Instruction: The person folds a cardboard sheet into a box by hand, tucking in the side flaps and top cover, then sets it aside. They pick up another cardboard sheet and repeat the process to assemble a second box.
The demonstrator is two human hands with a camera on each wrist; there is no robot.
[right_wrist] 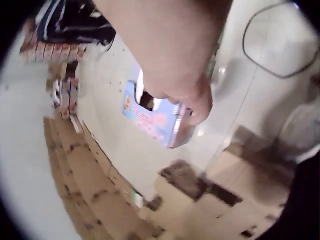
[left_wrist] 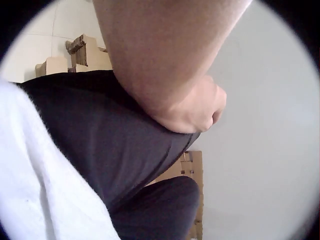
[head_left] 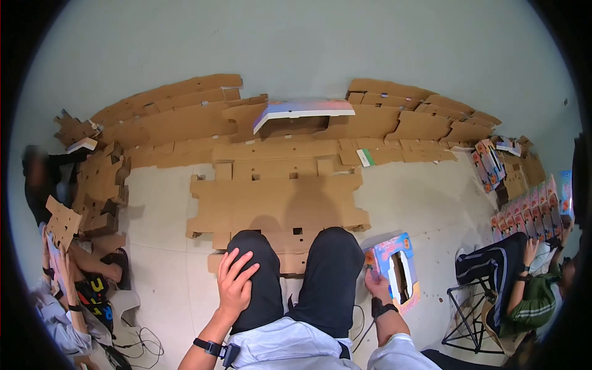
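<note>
My right hand grips the near left side of a printed blue and pink cardboard box with a cut-out window. The box stands out to the right of my right knee, above the pale floor. In the right wrist view, the fingers bend over one end of the box, and part of it is hidden behind the forearm. My left hand rests on my left thigh near the knee with its fingers spread, holding nothing. From the left wrist, that hand shows against the dark trousers.
Flattened brown cardboard lies ahead of my knees. Behind it, more cardboard lines the wall, with a printed box panel in the middle. People sit at left and right. Rows of printed boxes stand at right; a cable lies at lower left.
</note>
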